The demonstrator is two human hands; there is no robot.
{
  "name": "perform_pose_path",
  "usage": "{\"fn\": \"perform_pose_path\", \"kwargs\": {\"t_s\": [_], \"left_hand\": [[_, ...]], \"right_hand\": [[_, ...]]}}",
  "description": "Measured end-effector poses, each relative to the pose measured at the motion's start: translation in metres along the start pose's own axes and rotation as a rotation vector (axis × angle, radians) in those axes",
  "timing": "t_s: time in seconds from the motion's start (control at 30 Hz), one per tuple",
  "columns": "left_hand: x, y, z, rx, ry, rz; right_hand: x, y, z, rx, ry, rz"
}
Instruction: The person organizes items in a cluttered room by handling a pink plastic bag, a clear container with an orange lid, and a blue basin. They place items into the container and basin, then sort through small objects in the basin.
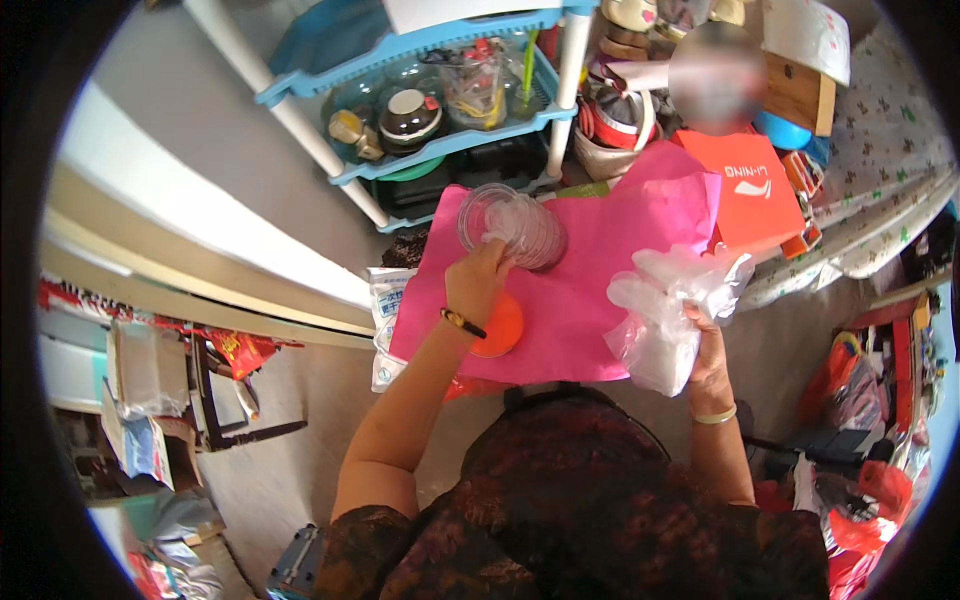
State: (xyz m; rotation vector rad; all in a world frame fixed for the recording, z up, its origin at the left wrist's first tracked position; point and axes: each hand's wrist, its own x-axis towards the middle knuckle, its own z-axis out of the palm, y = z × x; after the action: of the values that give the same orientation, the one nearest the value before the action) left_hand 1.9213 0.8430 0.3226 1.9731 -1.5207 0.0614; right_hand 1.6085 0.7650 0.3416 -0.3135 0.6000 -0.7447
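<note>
A clear ribbed plastic jar lies tilted on a bright pink sheet, its round mouth facing me. My left hand is at the mouth, fingers pinched on whitish translucent plastic film that lies partly inside the jar. The fingertips are partly hidden. Below that wrist rests a round orange lid, partly covered by the forearm. Off the sheet's right side, my right hand grips a loose bunch of clear disposable plastic gloves, with several glove fingers sticking out.
Behind the sheet stands a blue and white shelf rack with bowls and bottles. A red Li-Ning box is at the back right. A white printed packet shows beneath the sheet's left edge. A patterned cloth hangs at right.
</note>
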Motion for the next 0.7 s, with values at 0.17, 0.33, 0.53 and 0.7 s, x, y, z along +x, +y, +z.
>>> {"fn": "perform_pose_path", "kwargs": {"t_s": [0.17,0.33,0.53,0.7], "left_hand": [[-0.013,0.023,0.001,0.111,0.003,0.193],[-0.010,0.037,-0.007,0.204,0.041,0.399],[0.002,0.019,-0.018,0.275,0.018,0.493],[0.006,-0.004,-0.012,0.303,-0.069,0.517]], "right_hand": [[-0.006,-0.006,-0.024,-0.034,-0.011,-0.021],[-0.008,-0.009,-0.026,-0.045,-0.018,0.004],[-0.013,-0.011,-0.025,-0.076,0.108,-0.018],[-0.012,-0.002,-0.015,-0.084,0.061,-0.019]]}}
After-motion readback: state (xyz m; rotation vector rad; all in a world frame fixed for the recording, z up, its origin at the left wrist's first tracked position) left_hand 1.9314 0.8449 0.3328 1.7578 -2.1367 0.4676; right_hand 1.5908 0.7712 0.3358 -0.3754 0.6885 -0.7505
